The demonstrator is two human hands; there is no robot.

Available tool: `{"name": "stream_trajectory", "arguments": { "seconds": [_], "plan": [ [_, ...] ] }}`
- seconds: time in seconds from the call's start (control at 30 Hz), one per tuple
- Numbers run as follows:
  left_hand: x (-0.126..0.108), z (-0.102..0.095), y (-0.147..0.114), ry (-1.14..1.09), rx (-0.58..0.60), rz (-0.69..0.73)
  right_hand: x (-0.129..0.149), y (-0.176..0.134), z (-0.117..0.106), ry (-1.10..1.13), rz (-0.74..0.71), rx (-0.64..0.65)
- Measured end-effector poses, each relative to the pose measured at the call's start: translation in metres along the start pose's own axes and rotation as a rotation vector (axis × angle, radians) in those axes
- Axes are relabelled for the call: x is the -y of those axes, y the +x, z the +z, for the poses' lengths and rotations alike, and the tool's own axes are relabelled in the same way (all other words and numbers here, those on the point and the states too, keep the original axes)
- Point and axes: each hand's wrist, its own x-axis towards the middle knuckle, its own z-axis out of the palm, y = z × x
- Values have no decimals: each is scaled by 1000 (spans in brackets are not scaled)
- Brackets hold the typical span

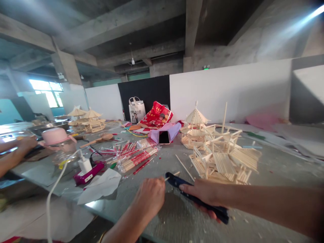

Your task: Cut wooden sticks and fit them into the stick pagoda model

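Now | left hand (149,197) pinches thin stick (172,174) into cutter (194,197) jaws for trimming | right hand (206,192) grips cutter handles | both near surface (278,175) front edge | stick model (222,162) just beyond

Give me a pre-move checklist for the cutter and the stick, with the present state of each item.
1. Left hand pinches the thin wooden stick near its end: ok.
2. Right hand wraps the dark blue cutter: ok.
3. Stick tip sits at the cutter's front end: ok; whether it lies between the blades: cannot tell.
4. Left fingers away from the cutting edge: cannot tell, the knuckles hide them.
5. Stick model stands apart from the cutter, just behind it: ok.
6. Another person's hand stays far off at the table's left: ok.
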Motion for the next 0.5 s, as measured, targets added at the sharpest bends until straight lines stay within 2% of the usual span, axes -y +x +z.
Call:
{"name": "stream_trajectory", "arguments": {
  "seconds": [0.2, 0.33, 0.5],
  "plan": [
    [3, -1, -4, 36, -15, -13, -3, -2, 6, 13, 8, -15],
    [-2, 4, -8, 22, -9, -55, -7, -2, 10, -15, -58, -59],
    [-7, 10, -10, 60, -29, -70, -9, -5, 11, 0, -54, -40]
  ]
}}
